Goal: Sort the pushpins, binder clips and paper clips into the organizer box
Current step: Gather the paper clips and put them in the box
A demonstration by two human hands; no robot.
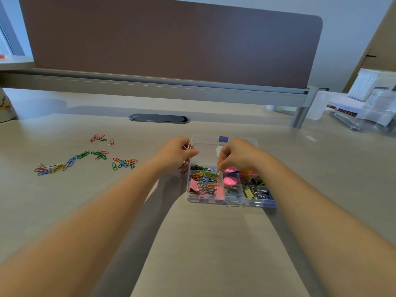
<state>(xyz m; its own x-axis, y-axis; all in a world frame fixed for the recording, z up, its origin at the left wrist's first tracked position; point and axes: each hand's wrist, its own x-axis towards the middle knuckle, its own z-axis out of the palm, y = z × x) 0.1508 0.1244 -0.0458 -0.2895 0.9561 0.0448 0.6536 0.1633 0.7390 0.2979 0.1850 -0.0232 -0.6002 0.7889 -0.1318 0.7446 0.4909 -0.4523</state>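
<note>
At about four o'clock from the middle of the pale wooden desk [214, 243] we see the clear plastic organizer box [230, 201], its lid lying open toward twelve o'clock. Our right hand [237, 155] hangs over the box, fingers curled and pinching an orange wire paper clip [217, 175] by its top end; the clip dangles over the box's nine o'clock compartment, where a heap of mixed coloured paper clips [202, 175] lies above pink binder clips [194, 186]. Our left hand [176, 152] sits just beside the box's nine o'clock edge, fingers curled, pinching a pale pink wire paper clip [189, 145] that stands upright between thumb and forefinger. We cannot tell whether more clips are tucked under that palm. Round pink pushpins [229, 181] fill the middle compartment, and yellow and black binder clips [256, 190] fill the compartments toward three o'clock. Well apart, at nine o'clock on the desk, loose coloured paper clips [85, 157] lie scattered. A grey oval cable grommet [159, 118] sits at twelve o'clock before the brown fabric partition [171, 39].
</note>
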